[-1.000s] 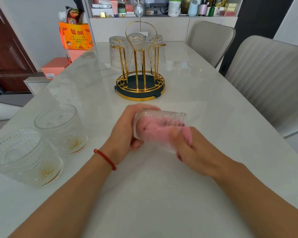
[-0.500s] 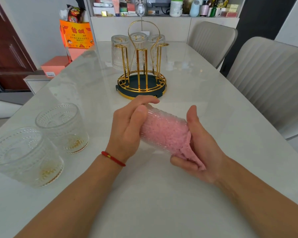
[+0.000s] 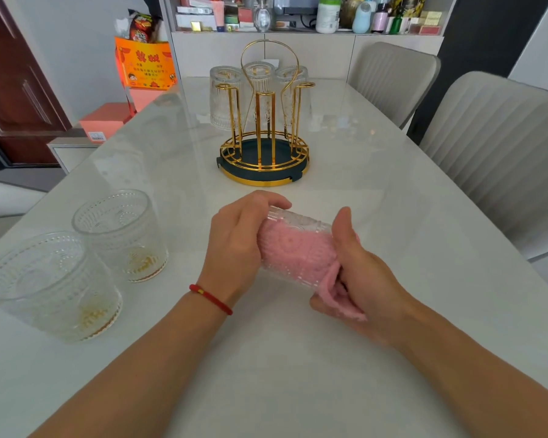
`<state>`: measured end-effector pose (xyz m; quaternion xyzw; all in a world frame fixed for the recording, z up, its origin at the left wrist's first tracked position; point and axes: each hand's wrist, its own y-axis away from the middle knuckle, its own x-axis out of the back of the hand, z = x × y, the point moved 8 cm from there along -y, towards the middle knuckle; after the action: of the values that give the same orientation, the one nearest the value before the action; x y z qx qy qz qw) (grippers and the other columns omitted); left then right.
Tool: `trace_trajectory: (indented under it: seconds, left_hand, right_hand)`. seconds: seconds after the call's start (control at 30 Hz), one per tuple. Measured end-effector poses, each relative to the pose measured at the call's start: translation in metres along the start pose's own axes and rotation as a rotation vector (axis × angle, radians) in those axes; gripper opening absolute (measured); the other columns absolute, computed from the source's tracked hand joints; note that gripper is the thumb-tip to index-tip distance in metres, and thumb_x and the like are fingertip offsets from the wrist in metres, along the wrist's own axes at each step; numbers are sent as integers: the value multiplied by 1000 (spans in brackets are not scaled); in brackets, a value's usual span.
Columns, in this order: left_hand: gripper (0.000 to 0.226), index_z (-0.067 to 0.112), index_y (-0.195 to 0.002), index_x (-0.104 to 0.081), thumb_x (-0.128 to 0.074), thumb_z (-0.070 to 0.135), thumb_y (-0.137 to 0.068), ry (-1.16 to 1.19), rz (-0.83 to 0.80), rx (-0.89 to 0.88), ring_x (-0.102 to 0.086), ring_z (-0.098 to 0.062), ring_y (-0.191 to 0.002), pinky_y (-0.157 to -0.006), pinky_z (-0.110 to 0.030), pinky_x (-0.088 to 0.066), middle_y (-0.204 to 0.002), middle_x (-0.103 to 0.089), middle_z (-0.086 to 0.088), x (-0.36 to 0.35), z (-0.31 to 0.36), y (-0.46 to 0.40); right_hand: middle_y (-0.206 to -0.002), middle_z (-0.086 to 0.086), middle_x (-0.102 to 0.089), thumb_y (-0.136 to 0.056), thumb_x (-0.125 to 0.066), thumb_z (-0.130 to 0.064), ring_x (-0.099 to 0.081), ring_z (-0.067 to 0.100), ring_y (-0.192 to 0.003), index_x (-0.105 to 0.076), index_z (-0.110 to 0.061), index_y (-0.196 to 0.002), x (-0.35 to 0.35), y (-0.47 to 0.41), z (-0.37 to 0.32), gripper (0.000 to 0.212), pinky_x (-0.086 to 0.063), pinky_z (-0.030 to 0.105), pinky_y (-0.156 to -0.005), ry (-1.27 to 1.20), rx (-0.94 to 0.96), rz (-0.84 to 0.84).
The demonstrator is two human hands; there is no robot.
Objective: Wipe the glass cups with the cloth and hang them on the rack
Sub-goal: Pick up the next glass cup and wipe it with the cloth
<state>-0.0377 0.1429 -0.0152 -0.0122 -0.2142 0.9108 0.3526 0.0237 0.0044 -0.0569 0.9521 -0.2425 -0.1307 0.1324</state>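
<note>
Beaded cylindrical glass cup (image 3: 293, 245) stuffed with nubby pink cloth (image 3: 298, 251), left hand (image 3: 238, 245) and right hand (image 3: 361, 276) curled around it

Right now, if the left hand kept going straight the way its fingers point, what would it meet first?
The left hand points right, fingers curled round the glass cup. Beyond the cup comes the right hand, which holds the pink cloth stuffed inside. So cup first, then, probably, that hand.
</note>
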Motion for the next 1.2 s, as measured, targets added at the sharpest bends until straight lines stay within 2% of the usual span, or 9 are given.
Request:
trace_trajectory:
  seconds: [0.2, 0.37, 0.47, 0.6, 0.8, 0.87, 0.97, 1.07, 1.2]
  left_hand:
    - [49, 6, -109, -74, -36, 34, -97, -36, -66, -279, -68, -27, -92, -75, -39, -53, -99, -73, -8, -2, 22, 1]
    - [50, 22, -107, -75, -41, 47, -81, 160, -188, 265, -41, -16, -55, -45, -19, -30, -81, -58, -4, -19, -6, 1]
    - [45, 20, -105, -76, -39, 45, -100, 113, -178, 412, -40, -13, -44, -45, -21, -27, -80, -57, -16, -20, -15, 6]
    - [42, 20, -100, -77, -38, 35, -104, 87, -101, 374, -39, -7, -38, -44, -21, -28, -63, -53, -3, -16, -17, 4]
    - [41, 9, -100, -76, -43, 33, -104, 136, -33, 390, -45, -6, -38, -38, -17, -28, -65, -61, -5, -12, -17, 3]
    - [42, 7, -100, -76, -40, 28, -105, 118, -15, 359, -42, -7, -37, -36, -16, -27, -56, -55, 1, -9, -17, 2]
    - [42, 6, -97, -76, -41, 26, -106, 60, -4, 211, -48, -3, -43, -38, -15, -34, -55, -56, 12, -6, -14, 0]
    - [42, 12, -96, -77, -40, 32, -100, -5, 9, 10, -59, -8, -69, -58, -23, -44, -82, -69, 11, -3, -6, -3]
    - [43, 12, -107, -74, -38, 35, -99, -51, -14, -222, -64, -16, -89, -73, -30, -49, -99, -72, -2, -3, 10, -2]
  right_hand:
    - [-73, 15, -59, -85, -32, -78, -31, 8, -21, -66, 1, -103, -8, -1, -11, 88, -23, 10, -25, -442, -16, -181]
    - [-35, -1, -36, -68, -12, -95, -35, 9, -29, -58, 4, -59, 12, 2, -27, 109, -37, 22, -43, 545, 267, 79]
    - [-37, -12, -41, -79, -14, -90, -43, 7, -34, -67, 11, -96, -6, 9, -31, 115, -31, 9, -43, 632, 410, -9]
    - [-33, -7, -37, -90, -15, -62, -36, 5, -31, -65, -52, -47, -3, 11, -33, 67, -33, 13, -42, 523, 333, 88]
    - [-50, 20, -44, -83, -17, -71, -39, 14, -37, -62, -7, -50, -2, 7, -27, 85, -38, 15, -42, 534, 189, 89]
    - [-48, 10, -45, -84, -18, -73, -40, 13, -39, -60, -30, -37, -1, 5, -22, 76, -37, 17, -42, 490, 141, 94]
    - [-42, 1, -47, -65, -29, -85, -41, 10, -34, -49, -20, -33, 4, -1, -9, 76, -31, 22, -45, 273, 35, 103]
    - [-41, 4, -45, -79, -36, -79, -26, 10, -24, -58, 6, -68, -4, -6, -4, 89, -19, 24, -42, -158, -1, -54]
    - [-83, 7, -74, -94, -29, -71, -37, 7, -30, -78, -8, -99, -12, -6, -9, 81, -17, 14, -30, -519, 6, -203]
